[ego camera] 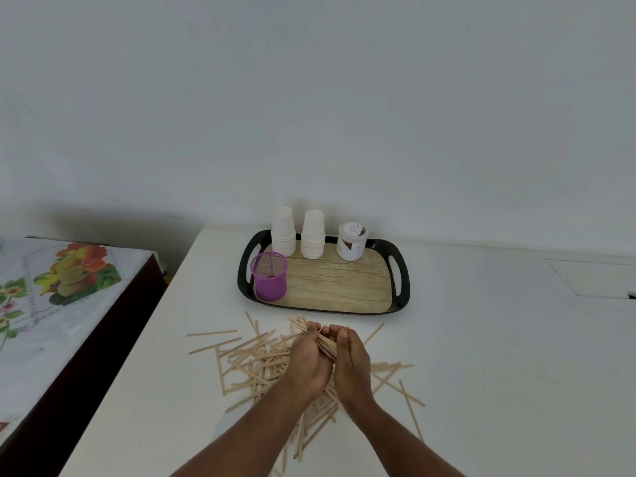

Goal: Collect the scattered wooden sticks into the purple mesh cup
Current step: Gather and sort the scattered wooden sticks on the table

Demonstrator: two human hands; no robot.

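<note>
Tabletop (481, 339): pale, strewn with wooden sticks (247, 359).
Hands: left hand (311, 359) and right hand (352, 359) cupped a bundle.
Handling: likely light, stiff, slippery; squeeze mid-length.

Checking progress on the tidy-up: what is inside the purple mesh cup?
Through the purple mesh cup only its dark bottom and the tray show; no sticks stand in it. The mesh blurs anything small lying flat.

Stick bundle (326, 343) between both hands

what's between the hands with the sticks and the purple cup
In the head view, only bare white table and the tray's black front rim separate the hands' bundle from the purple mesh cup.
</note>
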